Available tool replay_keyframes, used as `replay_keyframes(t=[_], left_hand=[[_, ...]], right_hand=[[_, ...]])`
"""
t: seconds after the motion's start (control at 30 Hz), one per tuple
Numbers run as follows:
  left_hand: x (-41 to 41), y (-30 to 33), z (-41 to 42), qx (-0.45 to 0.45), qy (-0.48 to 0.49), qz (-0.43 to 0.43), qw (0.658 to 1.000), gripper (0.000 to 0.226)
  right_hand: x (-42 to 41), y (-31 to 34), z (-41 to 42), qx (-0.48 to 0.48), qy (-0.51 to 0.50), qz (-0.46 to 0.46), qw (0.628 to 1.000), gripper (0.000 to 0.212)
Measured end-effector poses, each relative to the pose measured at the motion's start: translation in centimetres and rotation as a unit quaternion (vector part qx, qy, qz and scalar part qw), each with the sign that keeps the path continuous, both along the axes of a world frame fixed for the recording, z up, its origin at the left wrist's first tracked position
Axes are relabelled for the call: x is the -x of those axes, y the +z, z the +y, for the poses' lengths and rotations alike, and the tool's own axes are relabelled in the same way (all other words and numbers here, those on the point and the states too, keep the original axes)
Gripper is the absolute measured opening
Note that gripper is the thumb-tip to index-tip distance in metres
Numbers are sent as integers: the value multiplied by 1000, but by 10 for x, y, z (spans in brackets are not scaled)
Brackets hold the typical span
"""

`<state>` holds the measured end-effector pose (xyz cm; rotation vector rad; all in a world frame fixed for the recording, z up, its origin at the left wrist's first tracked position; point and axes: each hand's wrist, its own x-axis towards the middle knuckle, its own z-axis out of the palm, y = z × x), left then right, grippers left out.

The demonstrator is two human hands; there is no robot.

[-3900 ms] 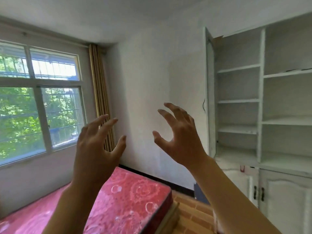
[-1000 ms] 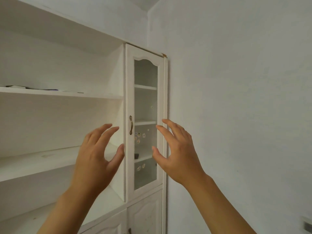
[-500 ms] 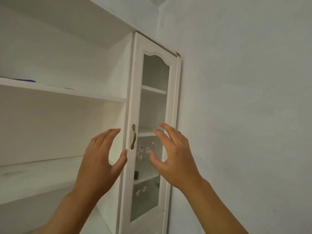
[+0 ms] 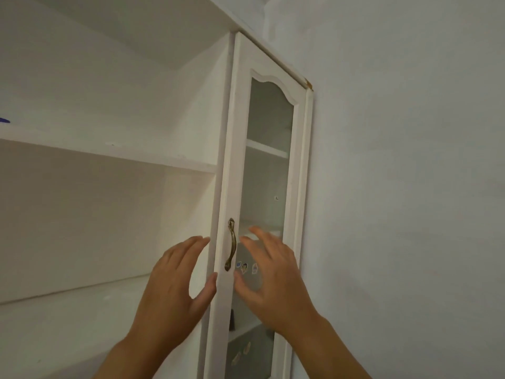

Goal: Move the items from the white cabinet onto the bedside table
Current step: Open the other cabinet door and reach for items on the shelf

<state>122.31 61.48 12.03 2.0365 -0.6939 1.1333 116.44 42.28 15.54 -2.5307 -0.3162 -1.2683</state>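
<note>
Open shelves (image 4: 109,154) of white cabinet (image 4: 191,110) at left. Left hand (image 4: 175,291) raised, fingers spread, holding nothing, thumb at door frame edge. Brass handle (image 4: 231,244) between hands. Right hand (image 4: 273,280) spread over glass door (image 4: 266,173), empty. Small dark item (image 4: 232,320) inside behind glass, blurry.

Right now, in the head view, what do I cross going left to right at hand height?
Open shelves → left hand → brass door handle → right hand → bare wall.

Plain white wall (image 4: 410,187) on the right — bare plaster, faintly mottled.
</note>
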Motion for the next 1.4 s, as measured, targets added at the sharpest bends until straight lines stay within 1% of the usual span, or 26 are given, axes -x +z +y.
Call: replay_keyframes(t=[0.17, 0.4, 0.6, 0.73, 0.8, 0.9, 1.03, 1.2, 1.4], left_hand=[[-38, -3, -5, 12, -4, 14, 1000, 73], [-83, -11, -18, -17, -11, 3, 1000, 72], [-127, -29, -32, -29, -3, 0, 1000, 76], [-147, -36, -40, -36, -5, 9, 999, 76], [-155, -38, -44, -49, -3, 7, 999, 75], [-168, -45, -48, -64, 26, -5, 998, 75], [-181, -54, -50, -84, 42, -19, 995, 79], [-184, -58, -53, -78, 45, -29, 995, 82], [-184, -60, -58, -71, 56, -33, 995, 79]], right_hand=[[-41, 3, -7, -3, 5, 6, 1000, 65], [-105, -1, -16, 16, 20, 11, 1000, 71], [-157, -6, -28, 31, 35, -12, 999, 74], [-183, -9, -33, 50, 32, -51, 997, 76], [-192, -9, -33, 61, 44, -69, 995, 78], [-204, -11, -35, 72, 64, -94, 991, 77], [-217, -15, -40, 79, 70, -134, 985, 76], [-221, -17, -39, 78, 80, -147, 983, 73], [-218, -19, -32, 81, 46, -155, 984, 65]])
